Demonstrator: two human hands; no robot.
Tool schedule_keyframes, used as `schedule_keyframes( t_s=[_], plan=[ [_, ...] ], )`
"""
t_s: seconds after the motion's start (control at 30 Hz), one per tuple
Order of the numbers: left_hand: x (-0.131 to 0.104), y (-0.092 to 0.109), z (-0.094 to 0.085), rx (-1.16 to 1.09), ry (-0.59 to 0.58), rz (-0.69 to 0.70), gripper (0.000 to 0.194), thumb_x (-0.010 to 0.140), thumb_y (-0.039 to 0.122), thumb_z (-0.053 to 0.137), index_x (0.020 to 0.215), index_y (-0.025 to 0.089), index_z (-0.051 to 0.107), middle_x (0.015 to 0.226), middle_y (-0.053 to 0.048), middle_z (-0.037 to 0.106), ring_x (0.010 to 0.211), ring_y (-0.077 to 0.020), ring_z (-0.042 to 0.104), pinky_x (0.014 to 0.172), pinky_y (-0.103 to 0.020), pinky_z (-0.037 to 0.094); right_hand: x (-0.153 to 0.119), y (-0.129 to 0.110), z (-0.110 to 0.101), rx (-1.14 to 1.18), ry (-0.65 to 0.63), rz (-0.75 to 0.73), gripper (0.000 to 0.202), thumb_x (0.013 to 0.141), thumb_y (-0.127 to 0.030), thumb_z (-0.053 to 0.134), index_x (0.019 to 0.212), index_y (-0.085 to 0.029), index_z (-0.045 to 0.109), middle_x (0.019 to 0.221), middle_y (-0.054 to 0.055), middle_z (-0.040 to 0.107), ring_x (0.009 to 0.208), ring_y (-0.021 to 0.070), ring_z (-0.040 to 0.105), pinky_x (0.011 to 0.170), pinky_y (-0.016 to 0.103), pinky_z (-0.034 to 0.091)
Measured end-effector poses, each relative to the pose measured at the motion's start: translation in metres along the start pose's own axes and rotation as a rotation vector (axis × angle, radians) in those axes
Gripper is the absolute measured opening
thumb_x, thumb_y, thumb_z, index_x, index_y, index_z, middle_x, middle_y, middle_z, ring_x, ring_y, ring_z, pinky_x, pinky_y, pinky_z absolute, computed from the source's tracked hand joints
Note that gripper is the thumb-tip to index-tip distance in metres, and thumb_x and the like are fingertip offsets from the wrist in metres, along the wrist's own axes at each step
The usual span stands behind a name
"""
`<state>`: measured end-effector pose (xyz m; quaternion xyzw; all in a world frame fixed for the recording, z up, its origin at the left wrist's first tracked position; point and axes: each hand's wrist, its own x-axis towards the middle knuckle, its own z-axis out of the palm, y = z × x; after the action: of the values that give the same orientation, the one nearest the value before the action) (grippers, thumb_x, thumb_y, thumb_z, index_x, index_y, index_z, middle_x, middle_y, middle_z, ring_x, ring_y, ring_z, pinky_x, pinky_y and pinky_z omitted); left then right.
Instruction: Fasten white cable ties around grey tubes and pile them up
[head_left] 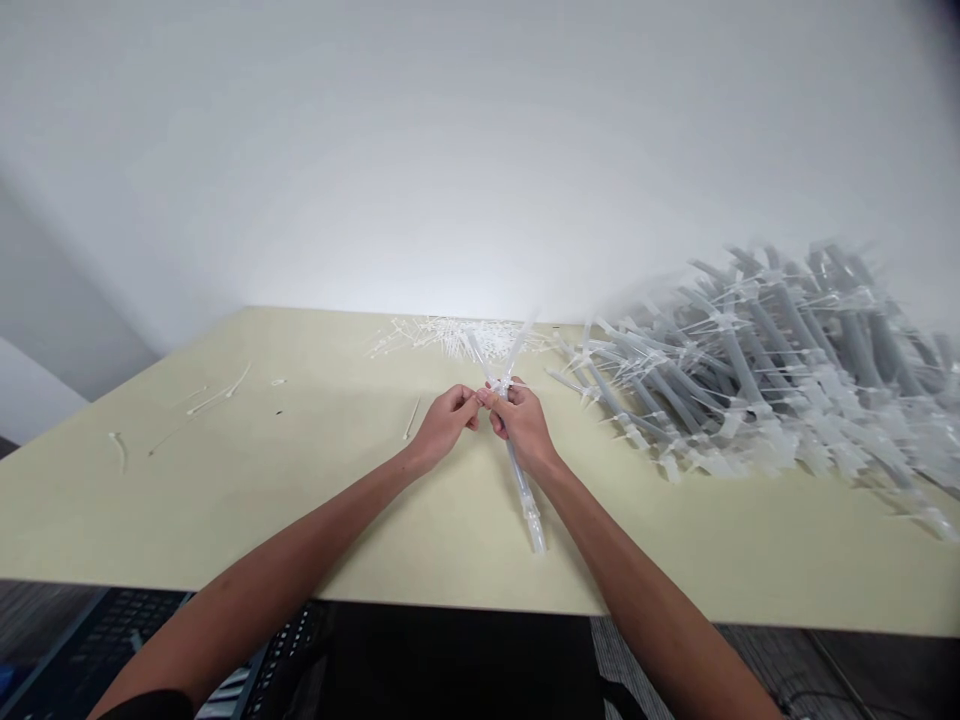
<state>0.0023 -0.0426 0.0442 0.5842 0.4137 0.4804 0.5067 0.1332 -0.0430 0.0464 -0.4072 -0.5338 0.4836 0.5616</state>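
A translucent tube assembly [523, 490] runs from mid-table up to a Y-shaped joint with two thin tubes spreading upward. My right hand [519, 420] is closed around it just below the joint. Close beside it, my left hand [448, 420] is pinched, its fingertips meeting those of my right hand at the joint; whatever lies between them is too small to make out. White cable ties [480, 338] are heaped behind my hands. One loose tie [412, 418] lies just left of my left hand.
A large pile of similar tube assemblies [757, 370] covers the right side of the table [262, 520]. Several loose ties [217, 400] lie at the left. A pale wall rises behind. Below the front edge stands a dark crate [82, 640].
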Motion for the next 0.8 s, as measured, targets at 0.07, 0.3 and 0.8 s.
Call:
schedule_keyframes(
  t_s=[0.07,0.3,0.8],
  plan=[
    [0.003,-0.001,-0.004,0.038,-0.004,0.039,0.029,0.076,0.046,0.053,0.073,0.017,0.052,0.063,0.0,0.053,0.062,-0.0127,0.05,0.067,-0.028,0.041,0.001,0.0,-0.001,0.016,-0.018,0.004,0.033,0.064,-0.042,0.067,0.082,-0.015,0.056,0.051,-0.006,0.042,0.037,0.0047,0.032,0.033,0.019,0.018],
    [0.007,0.007,-0.016,0.144,-0.063,0.112,0.024,0.079,0.041,0.05,0.077,0.018,0.056,0.066,-0.002,0.055,0.066,-0.0144,0.051,0.067,-0.028,0.039,0.001,-0.001,-0.003,0.03,0.001,0.008,0.033,0.062,-0.041,0.068,0.08,-0.015,0.057,0.058,-0.004,0.045,0.037,0.0035,0.033,0.032,0.019,0.018],
    [0.004,0.008,-0.011,0.203,-0.023,0.128,0.016,0.079,0.032,0.048,0.071,0.018,0.042,0.064,0.003,0.05,0.061,-0.011,0.049,0.059,-0.024,0.033,0.004,0.003,-0.006,0.083,0.029,0.015,0.042,0.059,-0.043,0.071,0.087,-0.015,0.056,0.06,-0.002,0.053,0.035,0.0032,0.034,0.03,0.018,0.019]
  ],
)
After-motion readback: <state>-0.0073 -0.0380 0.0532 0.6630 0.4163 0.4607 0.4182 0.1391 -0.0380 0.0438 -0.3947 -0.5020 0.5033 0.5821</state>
